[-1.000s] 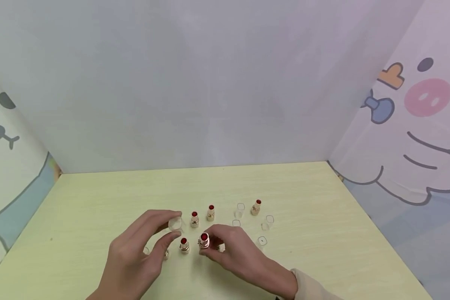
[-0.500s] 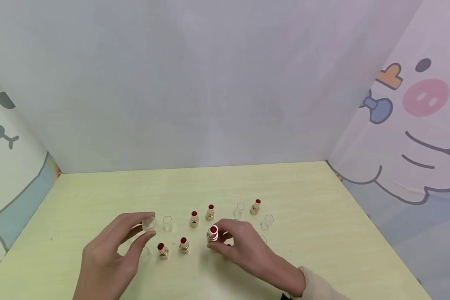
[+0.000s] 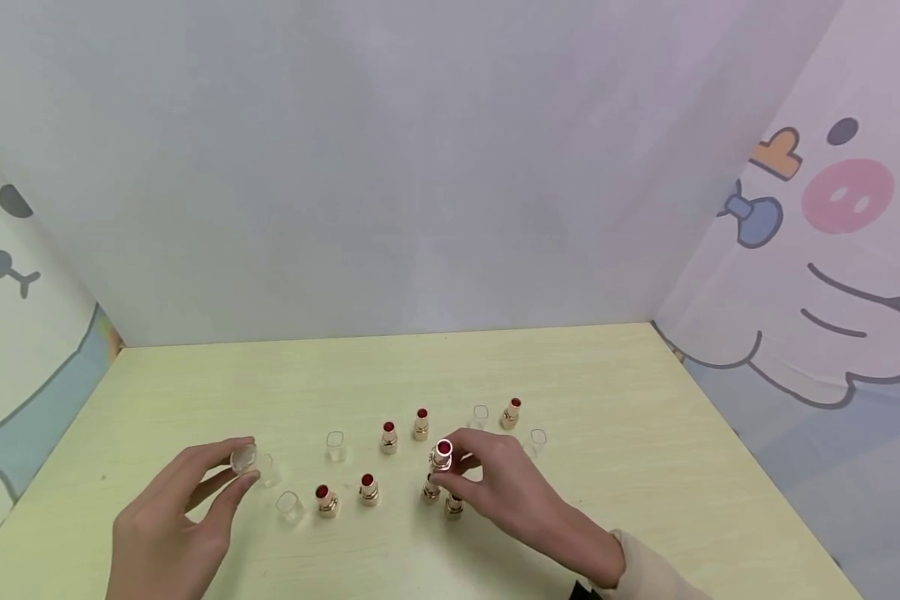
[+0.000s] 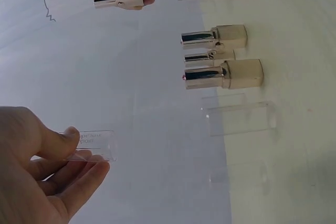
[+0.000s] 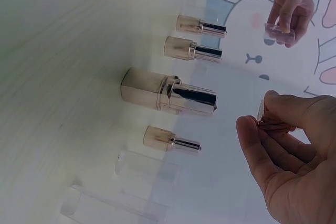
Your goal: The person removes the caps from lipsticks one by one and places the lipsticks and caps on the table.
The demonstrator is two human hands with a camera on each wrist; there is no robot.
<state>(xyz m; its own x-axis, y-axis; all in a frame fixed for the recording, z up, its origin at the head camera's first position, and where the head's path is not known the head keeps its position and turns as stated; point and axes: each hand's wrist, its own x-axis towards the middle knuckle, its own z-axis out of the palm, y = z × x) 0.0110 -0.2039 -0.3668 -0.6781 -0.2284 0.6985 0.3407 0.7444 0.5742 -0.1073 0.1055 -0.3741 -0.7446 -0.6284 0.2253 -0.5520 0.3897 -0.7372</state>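
Note:
Between thumb and fingertips, my left hand [image 3: 172, 517] pinches a clear lipstick cap [image 3: 243, 459], raised off the table on the left. Faint printing shows on that cap in the left wrist view. My right hand [image 3: 502, 479] holds a gold lipstick [image 3: 442, 453] upright by its side, its red tip facing up. It overlaps two standing lipsticks, one gold tube [image 3: 431, 492] and another lipstick [image 3: 454, 506], in the head view. The right wrist view shows mostly the curled fingers, which hide much of the held lipstick.
Uncapped lipsticks stand mid-table, among them a near lipstick [image 3: 327, 502] and a back lipstick [image 3: 389, 439]. Near my left hand stand several clear caps, such as one cap [image 3: 289, 507] and another cap [image 3: 335, 447]. Behind my right hand are a lipstick [image 3: 512, 414] and a cap [image 3: 537, 443].
My left hand has moved left with the clear cap, uncovering other caps and a lipstick. My right hand has shifted right and slightly farther back with its lipstick, so the hands are wider apart.

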